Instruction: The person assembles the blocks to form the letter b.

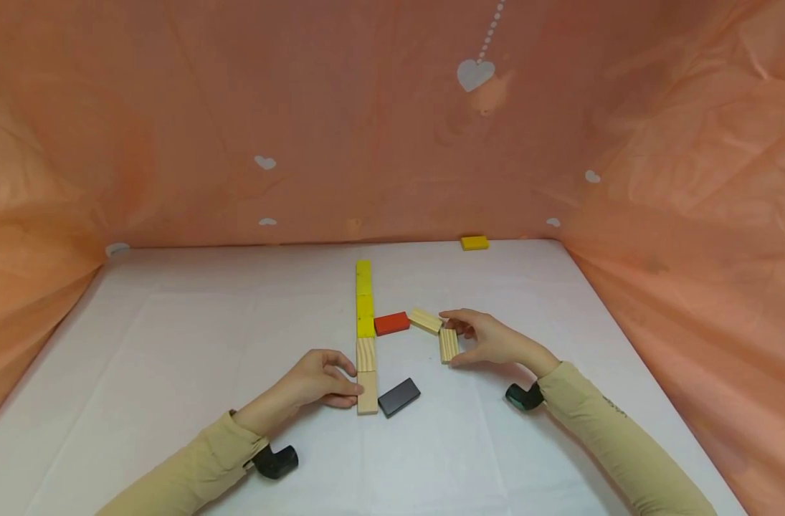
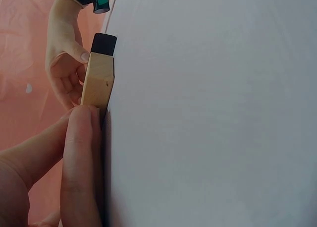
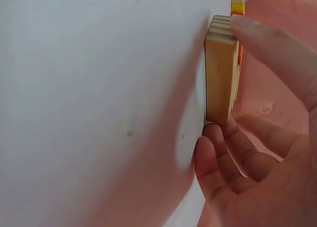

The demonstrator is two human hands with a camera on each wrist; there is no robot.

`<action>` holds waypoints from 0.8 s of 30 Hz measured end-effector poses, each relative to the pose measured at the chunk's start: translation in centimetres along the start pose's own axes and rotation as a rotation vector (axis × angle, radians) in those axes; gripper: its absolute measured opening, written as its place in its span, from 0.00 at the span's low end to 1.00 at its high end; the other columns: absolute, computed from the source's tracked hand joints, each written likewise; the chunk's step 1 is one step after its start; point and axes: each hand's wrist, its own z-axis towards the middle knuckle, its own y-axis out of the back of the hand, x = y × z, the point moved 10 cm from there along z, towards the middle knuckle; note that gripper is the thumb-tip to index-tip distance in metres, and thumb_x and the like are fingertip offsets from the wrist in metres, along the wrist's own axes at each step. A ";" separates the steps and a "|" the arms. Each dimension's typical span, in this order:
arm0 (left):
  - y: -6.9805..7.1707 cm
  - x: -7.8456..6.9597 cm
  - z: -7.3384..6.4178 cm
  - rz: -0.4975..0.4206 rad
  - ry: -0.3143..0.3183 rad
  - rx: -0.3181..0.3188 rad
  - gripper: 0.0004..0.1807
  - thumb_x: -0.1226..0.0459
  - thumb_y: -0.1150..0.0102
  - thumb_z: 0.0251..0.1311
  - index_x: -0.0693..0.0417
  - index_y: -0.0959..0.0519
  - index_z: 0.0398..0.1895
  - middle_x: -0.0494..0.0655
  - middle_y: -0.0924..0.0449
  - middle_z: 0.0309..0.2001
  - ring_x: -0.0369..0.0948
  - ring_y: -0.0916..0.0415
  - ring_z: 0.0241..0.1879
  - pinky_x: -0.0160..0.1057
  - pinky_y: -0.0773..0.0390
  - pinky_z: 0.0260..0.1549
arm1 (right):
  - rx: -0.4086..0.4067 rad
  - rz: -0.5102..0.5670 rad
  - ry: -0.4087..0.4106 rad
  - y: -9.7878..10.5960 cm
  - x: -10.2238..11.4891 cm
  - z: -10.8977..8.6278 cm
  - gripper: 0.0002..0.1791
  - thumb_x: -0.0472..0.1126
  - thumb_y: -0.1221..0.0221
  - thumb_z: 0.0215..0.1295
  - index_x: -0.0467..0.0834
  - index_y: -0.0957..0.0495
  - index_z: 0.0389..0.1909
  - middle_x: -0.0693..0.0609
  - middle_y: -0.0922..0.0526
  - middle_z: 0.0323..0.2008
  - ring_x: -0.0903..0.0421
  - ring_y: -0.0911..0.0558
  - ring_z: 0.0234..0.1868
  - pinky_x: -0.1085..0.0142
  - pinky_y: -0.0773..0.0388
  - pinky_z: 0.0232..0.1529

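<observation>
A straight column of flat blocks runs away from me in the head view, yellow blocks (image 1: 364,307) at its far end and wooden blocks (image 1: 366,354) at its near end. My left hand (image 1: 320,380) is at the column's left side, its fingertips touching the nearest wooden block (image 1: 368,403). To the right, my right hand (image 1: 490,339) pinches a striped wooden block (image 1: 449,347) lying on the table, thumb at its near end and fingers at its far end. That block (image 3: 220,76) shows large in the right wrist view. A red block (image 1: 392,324) and a slanted wooden block (image 1: 425,320) bridge between column and pinched block.
Beside the column's near end a black block (image 1: 399,398) lies at an angle. One yellow block (image 1: 474,244) lies at the far edge of the white-covered table (image 1: 237,308). Orange cloth (image 1: 366,129) hangs at the back and sides.
</observation>
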 end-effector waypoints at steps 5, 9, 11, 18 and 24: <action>0.0 0.0 0.1 0.007 0.009 -0.010 0.18 0.73 0.32 0.52 0.70 0.29 0.42 0.60 0.17 0.29 0.41 0.18 0.24 0.38 0.15 0.30 | 0.017 0.011 -0.002 0.3 -0.1 0.0 0.45 0.46 0.26 0.49 0.37 0.36 0.66 0.50 0.24 0.51 0.53 0.27 0.48 0.59 0.24 0.52; 0.1 0.0 0.2 0.008 0.007 -0.013 0.18 0.74 0.32 0.52 0.70 0.29 0.42 0.60 0.17 0.29 0.41 0.18 0.24 0.39 0.15 0.30 | 0.015 0.023 0.056 1.4 0.4 -0.1 0.44 0.44 0.26 0.49 0.36 0.35 0.65 0.48 0.23 0.50 0.50 0.26 0.50 0.54 0.24 0.52; 0.0 0.0 0.3 0.011 0.004 -0.011 0.18 0.74 0.32 0.51 0.70 0.29 0.42 0.60 0.17 0.29 0.41 0.18 0.24 0.39 0.15 0.30 | 0.002 0.035 0.088 2.2 0.7 -0.1 0.43 0.42 0.26 0.49 0.35 0.35 0.65 0.44 0.23 0.51 0.47 0.26 0.51 0.50 0.25 0.52; 0.0 -0.1 0.2 0.021 0.011 -0.018 0.18 0.74 0.32 0.51 0.70 0.29 0.42 0.60 0.17 0.28 0.41 0.18 0.24 0.39 0.15 0.29 | -0.069 0.032 0.097 6.4 0.4 0.6 0.40 0.41 0.28 0.51 0.37 0.34 0.64 0.38 0.25 0.55 0.40 0.26 0.55 0.48 0.27 0.56; 0.0 -0.2 -0.2 0.030 0.022 -0.018 0.19 0.73 0.31 0.50 0.69 0.29 0.42 0.58 0.17 0.28 0.42 0.18 0.24 0.38 0.15 0.29 | -0.154 0.036 0.057 10.1 -1.7 2.4 0.37 0.35 0.30 0.54 0.35 0.34 0.64 0.36 0.26 0.55 0.38 0.28 0.56 0.46 0.28 0.57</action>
